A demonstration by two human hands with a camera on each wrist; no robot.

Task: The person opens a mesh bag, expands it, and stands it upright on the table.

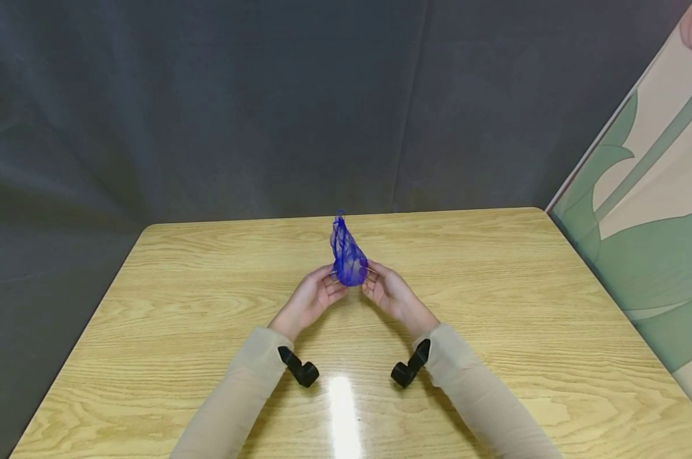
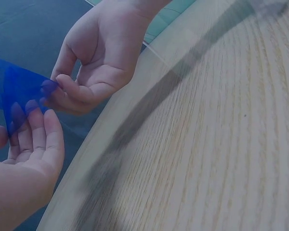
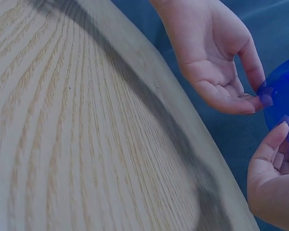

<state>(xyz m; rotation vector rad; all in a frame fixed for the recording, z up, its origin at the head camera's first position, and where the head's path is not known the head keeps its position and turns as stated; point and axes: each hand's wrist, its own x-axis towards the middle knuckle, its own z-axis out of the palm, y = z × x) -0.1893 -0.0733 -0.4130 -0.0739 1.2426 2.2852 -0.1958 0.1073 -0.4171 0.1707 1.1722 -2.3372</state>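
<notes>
A sheer blue mesh pouch (image 1: 350,264) is held up above the table between both hands, its narrow gathered end with thin cords pointing away from me. My left hand (image 1: 314,296) pinches the left side of its wider near end, and my right hand (image 1: 394,294) pinches the right side. Through the translucent fabric (image 2: 12,89) in the left wrist view, several fingertips show; I cannot tell whether they are inside or behind it. The right wrist view shows the left thumb and fingers meeting at the edge of the blue fabric (image 3: 284,91).
Beneath the hands lies a light wood-grain table (image 1: 208,306) with a bright glare streak near its front. A dark cloth (image 1: 277,108) hangs behind it. To the right is a floral-patterned panel (image 1: 655,210). Small black camera mounts (image 1: 300,368) sit on both wrists.
</notes>
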